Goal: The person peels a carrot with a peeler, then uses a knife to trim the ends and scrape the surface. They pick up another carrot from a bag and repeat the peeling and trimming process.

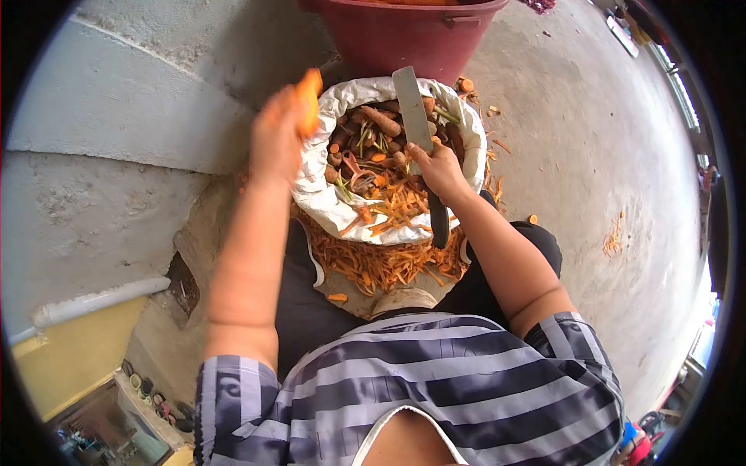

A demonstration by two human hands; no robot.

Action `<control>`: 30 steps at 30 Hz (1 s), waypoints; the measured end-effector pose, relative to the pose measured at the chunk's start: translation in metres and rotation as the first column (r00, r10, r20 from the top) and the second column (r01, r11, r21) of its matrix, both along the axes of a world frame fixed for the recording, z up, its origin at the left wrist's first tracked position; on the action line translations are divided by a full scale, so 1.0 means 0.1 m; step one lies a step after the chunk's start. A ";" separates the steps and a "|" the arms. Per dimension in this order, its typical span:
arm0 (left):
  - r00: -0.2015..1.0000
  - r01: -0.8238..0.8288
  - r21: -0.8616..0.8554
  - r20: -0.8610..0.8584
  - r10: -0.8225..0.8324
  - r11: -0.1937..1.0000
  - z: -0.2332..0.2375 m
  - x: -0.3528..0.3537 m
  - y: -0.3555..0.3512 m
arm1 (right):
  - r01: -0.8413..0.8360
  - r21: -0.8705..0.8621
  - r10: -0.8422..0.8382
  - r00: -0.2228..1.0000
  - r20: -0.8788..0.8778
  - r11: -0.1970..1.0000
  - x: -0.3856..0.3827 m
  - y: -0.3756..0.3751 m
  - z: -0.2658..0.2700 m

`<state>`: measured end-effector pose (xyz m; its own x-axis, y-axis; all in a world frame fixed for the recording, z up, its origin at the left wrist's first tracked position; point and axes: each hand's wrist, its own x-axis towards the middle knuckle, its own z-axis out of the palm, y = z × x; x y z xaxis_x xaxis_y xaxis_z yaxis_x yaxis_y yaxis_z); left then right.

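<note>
My left hand [273, 144], blurred by motion, is closed around a bright orange peeled carrot [308, 101] above the left rim of a white sack [317, 182]. A knife [410, 105] with a wide blade and black handle is in my right hand [441, 172], over the sack's right side. The blade points away from me. Inside the rolled-down sack lie several unpeeled carrots [381, 122], some green stems and orange peelings [400, 200]. Among them rests an orange-red peeler [357, 167].
A dark red tub [396, 39] with orange contents stands just beyond the sack. Peelings [388, 264] cover the floor between my legs. Carrot ends [465, 85] and scraps lie to the right on the concrete floor [575, 155]. A concrete ledge [116, 101] is at left.
</note>
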<state>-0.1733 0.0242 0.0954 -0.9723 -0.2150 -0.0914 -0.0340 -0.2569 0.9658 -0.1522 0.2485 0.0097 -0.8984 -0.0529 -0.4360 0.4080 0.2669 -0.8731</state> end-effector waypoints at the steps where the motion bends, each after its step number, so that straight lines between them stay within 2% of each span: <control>1: 0.993 0.060 -0.008 -0.105 -0.061 0.998 0.37 -0.21 0.02 | 0.012 -0.020 -0.012 1.000 0.023 1.000 -0.01 0.03 -0.07; 3: 0.918 0.214 -0.094 -0.322 -0.233 0.972 1.00 -0.52 0.09 | 0.001 0.091 0.000 1.000 -0.011 0.996 -0.04 0.09 -0.25; 5: 0.887 0.263 -0.080 -0.373 -0.274 0.961 1.44 -0.55 0.28 | -0.043 0.270 0.058 0.997 -0.047 0.962 -0.05 0.10 -0.26; 6: 0.868 0.290 -0.076 -0.398 -0.296 0.954 1.53 -0.54 0.36 | -0.074 0.388 0.105 0.993 -0.061 0.919 -0.04 0.11 -0.23; 7: 0.870 0.326 -0.116 -0.352 -0.346 0.938 1.47 -0.53 0.39 | -0.098 0.502 0.151 0.986 -0.067 0.859 -0.03 0.11 -0.21; 9: 0.867 0.395 -0.184 -0.249 -0.432 0.900 1.13 -0.44 0.40 | -0.249 0.565 0.241 0.966 0.089 0.787 0.01 0.08 -0.32; 10: 0.895 0.380 -0.258 -0.141 -0.423 0.889 0.93 -0.31 0.41 | -0.327 0.586 0.282 0.944 0.171 0.741 0.03 0.06 -0.42; 11: 0.915 0.369 -0.330 -0.032 -0.401 0.869 0.70 -0.16 0.40 | -0.365 0.597 0.331 0.928 0.171 0.714 0.06 0.04 -0.57; 13: 0.893 0.448 -0.430 0.252 -0.372 0.784 0.14 0.05 0.20 | -0.436 0.618 0.427 0.888 0.174 0.654 0.10 -0.01 -0.84; 14: 0.887 0.444 -0.399 0.323 -0.330 0.802 -0.15 0.17 0.09 | -0.474 0.608 0.432 0.873 0.228 0.637 0.08 -0.07 -0.77; 17: 0.843 0.422 -0.337 0.487 -0.227 0.842 -0.99 0.37 -0.18 | -0.301 0.748 0.469 0.883 -0.014 0.591 0.05 -0.23 -0.93; 18: 0.847 0.471 -0.488 0.482 -0.223 0.735 -1.28 0.40 -0.27 | -0.251 0.853 0.595 0.799 -0.083 0.457 0.03 -0.36 -1.00; 20: 0.874 0.482 -0.721 0.432 -0.221 0.498 -1.67 0.38 -0.32 | -0.404 0.829 0.755 0.655 -0.033 0.387 0.07 -0.63 -1.06; 21: 0.875 0.480 -0.742 0.443 -0.195 0.468 -1.65 0.36 -0.25 | -0.500 0.796 0.824 0.566 0.001 0.342 0.11 -0.77 -1.09; 23: 0.902 0.431 -0.828 0.379 -0.207 0.360 -1.85 0.27 -0.21 | -0.464 0.783 0.832 0.542 -0.118 0.414 0.18 -0.98 -1.20; 24: 0.905 0.416 -0.849 0.352 -0.240 0.325 -1.97 0.23 -0.24 | -0.314 0.824 0.801 0.544 -0.252 0.472 0.23 -1.04 -1.39; 26: 0.901 0.385 -0.886 0.302 -0.311 0.256 -2.23 0.18 -0.28 | -0.369 0.804 0.786 0.590 -0.185 0.466 0.19 -1.06 -1.54; 27: 0.901 0.382 -0.917 0.341 -0.269 0.119 -2.31 0.19 -0.31 | -0.395 0.795 0.778 0.611 -0.147 0.461 0.16 -1.04 -1.52; 29: 0.903 0.372 -0.914 0.397 -0.166 -0.164 -2.44 0.25 -0.38 | -0.493 0.797 0.786 0.617 0.037 0.349 0.08 -0.93 -1.48; 30: 0.862 0.466 -0.852 0.498 -0.093 -0.238 -2.34 0.23 -0.34 | -0.538 0.785 0.789 0.605 0.107 0.306 0.04 -0.86 -1.38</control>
<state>-0.1507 -0.0100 -0.1389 -0.9567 0.0527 -0.2861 0.0414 0.9981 0.0455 -0.1478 0.1621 -0.1287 -0.7709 -0.4930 -0.4032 -0.4094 0.8686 -0.2792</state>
